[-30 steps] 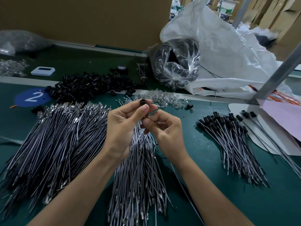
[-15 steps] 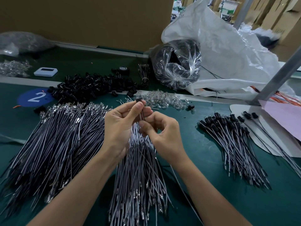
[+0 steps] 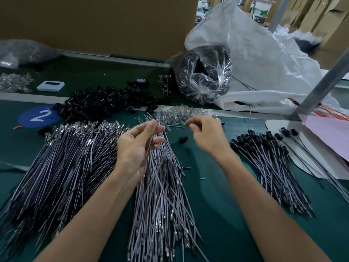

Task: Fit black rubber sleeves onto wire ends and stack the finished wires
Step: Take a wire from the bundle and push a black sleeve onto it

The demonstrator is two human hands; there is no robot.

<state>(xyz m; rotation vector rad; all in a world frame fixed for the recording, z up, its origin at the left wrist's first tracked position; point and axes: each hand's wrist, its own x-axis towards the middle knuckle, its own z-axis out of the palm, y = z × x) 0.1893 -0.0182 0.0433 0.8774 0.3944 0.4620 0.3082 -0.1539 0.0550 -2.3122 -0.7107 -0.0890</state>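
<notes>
My left hand [image 3: 137,148] is raised over the middle heap of grey wires [image 3: 162,195] and pinches a grey wire near its top end between thumb and fingers. My right hand [image 3: 205,135] hovers to the right with curled fingers; motion blur hides whether it holds anything. One loose black rubber sleeve [image 3: 183,138] shows between the two hands. A pile of black sleeves [image 3: 105,103] lies at the back. Finished wires with sleeves [image 3: 264,161] are stacked on the right. A large heap of bare wires [image 3: 66,167] fills the left.
Clear plastic parts [image 3: 177,114] lie behind the hands. A clear bag of black parts [image 3: 204,72] and a big white sack [image 3: 264,53] stand at the back right. A slanted metal post [image 3: 321,82], pink paper [image 3: 330,135], a white device [image 3: 50,86] and a blue "2" label [image 3: 38,116] are around.
The hands were together, pressing a sleeve onto a wire end. They have separated: the right hand swung right, the left hand opened wider while keeping a wire.
</notes>
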